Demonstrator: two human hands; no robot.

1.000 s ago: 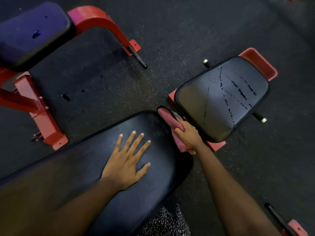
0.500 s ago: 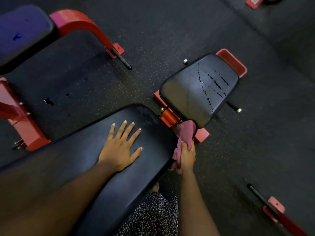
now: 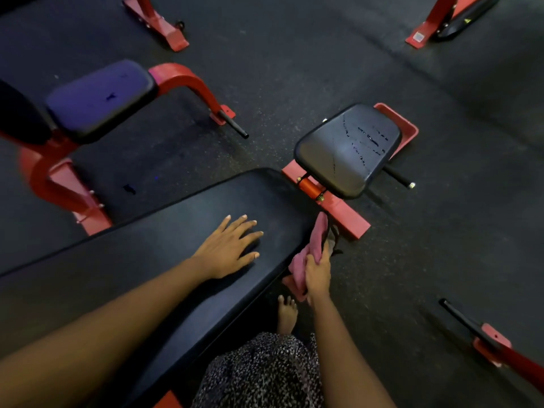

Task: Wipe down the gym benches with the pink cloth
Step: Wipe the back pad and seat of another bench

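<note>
One grip [image 3: 317, 272] around pink cloth [image 3: 309, 254]

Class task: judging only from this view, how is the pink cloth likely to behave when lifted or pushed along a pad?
The pink cloth is probably floppy: it bunches and droops from the right hand. It is likely light, as one hand grips it. Pushed, it would likely crumple rather than slide flat.

bare floor [image 3: 294, 69] open ahead, seat pad [image 3: 347, 148] and red frame [image 3: 338, 210] blocking right

L hand [image 3: 226, 248] flat, fingers [image 3: 250, 235] spread; R hand [image 3: 317, 273] seemingly fisted, arm extended fwd.
</note>
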